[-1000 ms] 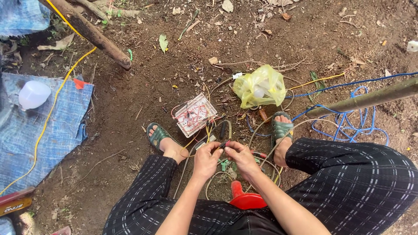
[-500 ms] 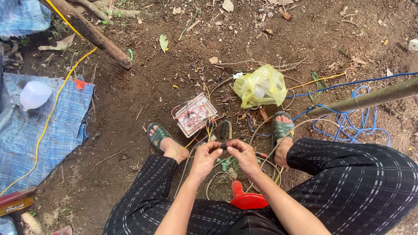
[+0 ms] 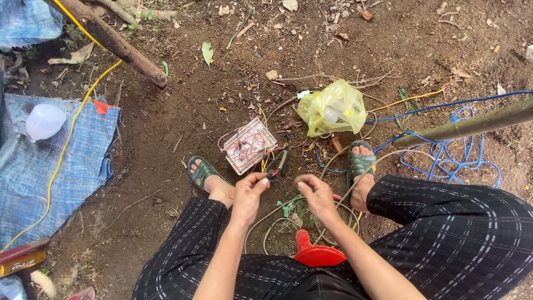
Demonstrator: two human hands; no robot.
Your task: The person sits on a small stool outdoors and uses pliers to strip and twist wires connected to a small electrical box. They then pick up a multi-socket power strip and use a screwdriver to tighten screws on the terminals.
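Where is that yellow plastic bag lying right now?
In the head view the yellow plastic bag lies on the dirt, up and right of centre, just beyond the right sandalled foot and right of the white breadboard.

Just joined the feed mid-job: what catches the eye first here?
The yellow plastic bag on the dirt, top centre, stands out most, with the white wired board lying left of it. Below, the left hand pinches a small tool and the right hand holds a cord, above a red stool.
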